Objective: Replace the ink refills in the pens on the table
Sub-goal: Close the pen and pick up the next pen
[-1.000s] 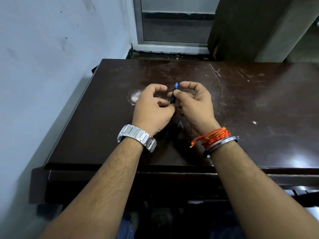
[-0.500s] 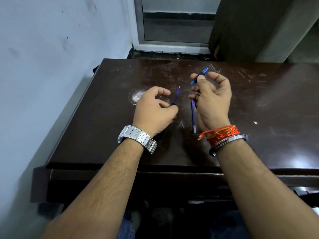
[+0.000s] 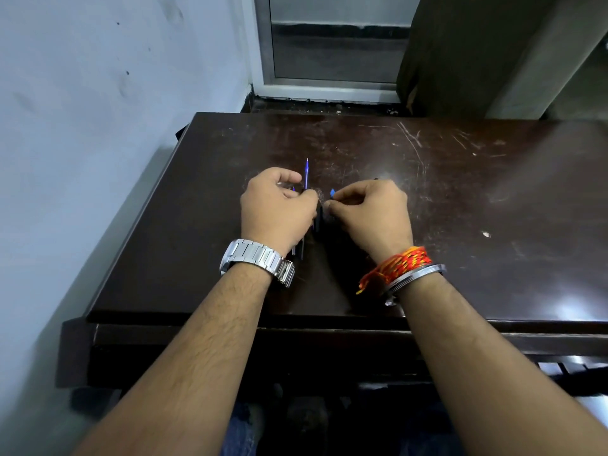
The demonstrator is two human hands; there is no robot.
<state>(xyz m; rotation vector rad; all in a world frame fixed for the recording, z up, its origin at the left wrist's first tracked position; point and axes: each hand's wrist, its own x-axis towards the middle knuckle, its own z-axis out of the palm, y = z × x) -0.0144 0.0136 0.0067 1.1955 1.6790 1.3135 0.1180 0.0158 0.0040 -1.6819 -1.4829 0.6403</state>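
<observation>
My left hand [image 3: 276,210] is curled round a dark pen barrel [image 3: 301,250], whose lower end shows under the palm. A thin blue ink refill [image 3: 306,174] sticks out past my fingers, pointing away from me. My right hand [image 3: 373,210] is close beside the left, low over the table. Its thumb and fingers pinch a small blue pen piece [image 3: 331,192], of which only a tip shows. Between the two hands lie dark pen parts [image 3: 318,218], mostly hidden.
The dark brown table [image 3: 460,199] is scratched and glossy, with its front edge near my body. A pale wall [image 3: 98,126] runs along its left side. Behind the table are a metal door frame [image 3: 263,60] and a dark curtain [image 3: 454,54].
My right hand has come down from its raised position and closed in on the left hand. The left hand shifted slightly forward, and the refill now points straight away from me.
</observation>
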